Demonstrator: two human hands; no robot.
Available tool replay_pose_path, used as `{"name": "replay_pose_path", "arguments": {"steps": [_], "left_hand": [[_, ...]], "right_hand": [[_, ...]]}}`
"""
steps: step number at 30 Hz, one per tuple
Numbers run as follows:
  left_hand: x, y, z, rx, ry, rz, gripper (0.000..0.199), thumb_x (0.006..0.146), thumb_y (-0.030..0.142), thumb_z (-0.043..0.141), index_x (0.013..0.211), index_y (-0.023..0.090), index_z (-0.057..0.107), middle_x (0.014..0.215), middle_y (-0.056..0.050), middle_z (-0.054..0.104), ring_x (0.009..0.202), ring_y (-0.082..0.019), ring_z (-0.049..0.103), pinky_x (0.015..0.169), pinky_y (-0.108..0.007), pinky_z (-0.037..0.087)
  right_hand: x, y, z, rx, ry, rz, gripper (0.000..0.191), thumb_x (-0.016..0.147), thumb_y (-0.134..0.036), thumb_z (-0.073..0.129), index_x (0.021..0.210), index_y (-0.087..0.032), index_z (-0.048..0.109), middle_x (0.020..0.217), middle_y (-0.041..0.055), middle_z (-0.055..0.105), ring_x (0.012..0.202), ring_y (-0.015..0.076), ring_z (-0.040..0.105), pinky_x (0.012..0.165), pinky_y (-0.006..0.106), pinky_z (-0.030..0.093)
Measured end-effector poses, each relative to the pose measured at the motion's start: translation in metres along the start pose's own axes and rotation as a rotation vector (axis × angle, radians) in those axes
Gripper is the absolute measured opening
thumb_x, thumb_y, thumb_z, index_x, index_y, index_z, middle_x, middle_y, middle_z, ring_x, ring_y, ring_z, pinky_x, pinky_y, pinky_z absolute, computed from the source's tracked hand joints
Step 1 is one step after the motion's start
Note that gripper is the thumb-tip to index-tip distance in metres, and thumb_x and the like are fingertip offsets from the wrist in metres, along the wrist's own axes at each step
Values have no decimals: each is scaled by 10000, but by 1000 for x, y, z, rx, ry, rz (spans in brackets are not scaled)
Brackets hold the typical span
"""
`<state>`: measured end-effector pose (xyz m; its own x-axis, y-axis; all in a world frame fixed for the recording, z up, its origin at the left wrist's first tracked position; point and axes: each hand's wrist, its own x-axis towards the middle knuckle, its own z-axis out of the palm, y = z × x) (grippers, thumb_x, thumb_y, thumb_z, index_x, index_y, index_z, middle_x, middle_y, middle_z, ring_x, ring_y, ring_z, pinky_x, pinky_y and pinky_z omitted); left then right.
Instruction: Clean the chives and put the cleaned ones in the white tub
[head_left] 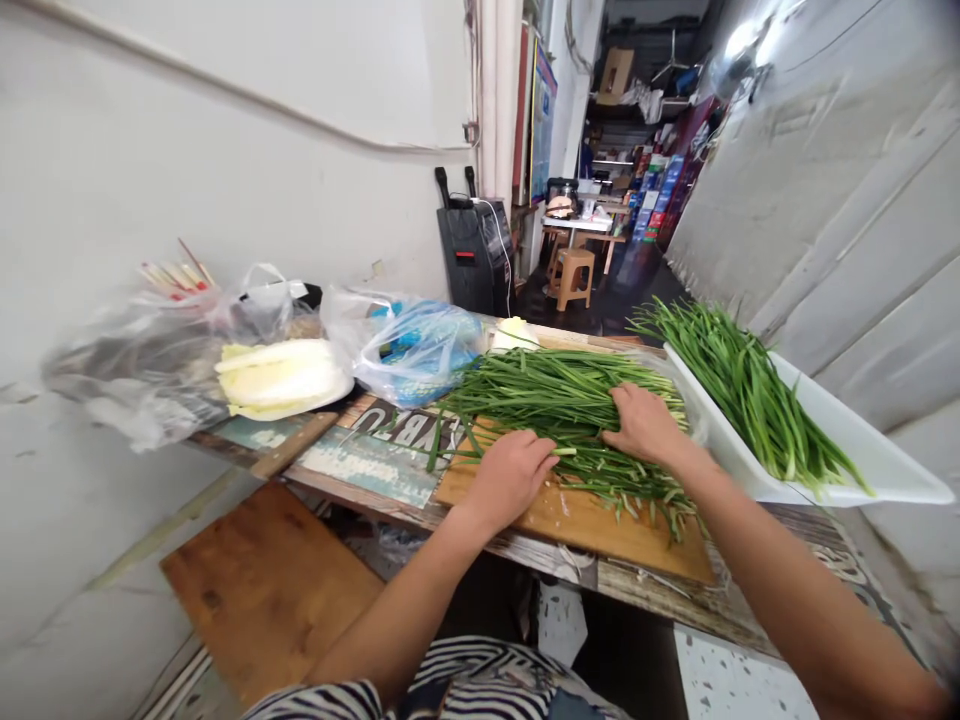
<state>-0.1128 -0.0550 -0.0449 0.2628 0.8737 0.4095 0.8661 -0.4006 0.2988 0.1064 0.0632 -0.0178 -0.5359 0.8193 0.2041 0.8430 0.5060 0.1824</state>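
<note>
A large heap of green garlic chives [547, 380] lies across a wooden board [540, 515], with trimmed bits and loose stalks along its near side. My left hand [514, 475] is closed at the heap's near left edge, pinching chives; a pale stalk end pokes out past the fingertips. On the right part of the heap rests my right hand [645, 425], its thumb and forefinger apart among the leaves. More chives [757, 390] lie in a white plastic tray [862, 480] to the right, stalk ends toward me.
Half a Chinese cabbage [289, 375] sits left on the table, near clear plastic bags [409, 345]. A pale vegetable piece [515, 335] stands behind the heap. Beyond are a black speaker [476, 250] and a stool [574, 278]. A wooden panel [270, 590] leans below left.
</note>
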Motion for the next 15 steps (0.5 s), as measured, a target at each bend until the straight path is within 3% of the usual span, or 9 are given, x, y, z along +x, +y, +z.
{"name": "replay_pose_path", "arguments": {"steps": [2, 3, 7, 12, 15], "left_hand": [[-1, -1, -2, 1, 3, 4, 217, 966, 261, 464, 1021, 165, 650, 910, -65, 653, 883, -191, 610, 813, -312, 487], [-1, -2, -4, 6, 14, -1, 215, 966, 255, 462, 1022, 164, 649, 904, -63, 654, 873, -189, 610, 804, -309, 486], [-3, -3, -20, 59, 115, -19, 198, 957, 240, 476, 1028, 161, 643, 877, -57, 653, 829, -184, 601, 761, -299, 471], [-2, 4, -46, 171, 287, 48, 158, 929, 226, 527, 1016, 160, 642, 852, -48, 673, 799, -184, 600, 731, -299, 445], [-4, 10, -59, 229, 372, 77, 143, 927, 214, 527, 974, 164, 653, 788, -34, 673, 736, -171, 584, 698, -294, 421]], "right_hand": [[-8, 20, -6, 121, 57, -73, 657, 743, -432, 703, 1310, -141, 546, 1369, 182, 557, 1204, 332, 551, 964, 435, 432], [-12, 31, -8, 163, 120, -71, 583, 790, -410, 662, 1311, -169, 559, 1366, 151, 572, 1204, 313, 558, 972, 430, 433], [-28, 60, -7, 245, 253, 83, 271, 877, -308, 540, 1033, -185, 725, 1042, 105, 733, 924, 264, 677, 822, 385, 501], [-26, 53, 13, 274, 311, -13, 195, 845, -253, 581, 897, -184, 755, 934, 95, 739, 876, 257, 658, 820, 384, 503], [-26, 46, 11, 267, 372, -48, 191, 864, -242, 568, 832, -184, 747, 905, 93, 731, 848, 249, 647, 793, 386, 503]]}}
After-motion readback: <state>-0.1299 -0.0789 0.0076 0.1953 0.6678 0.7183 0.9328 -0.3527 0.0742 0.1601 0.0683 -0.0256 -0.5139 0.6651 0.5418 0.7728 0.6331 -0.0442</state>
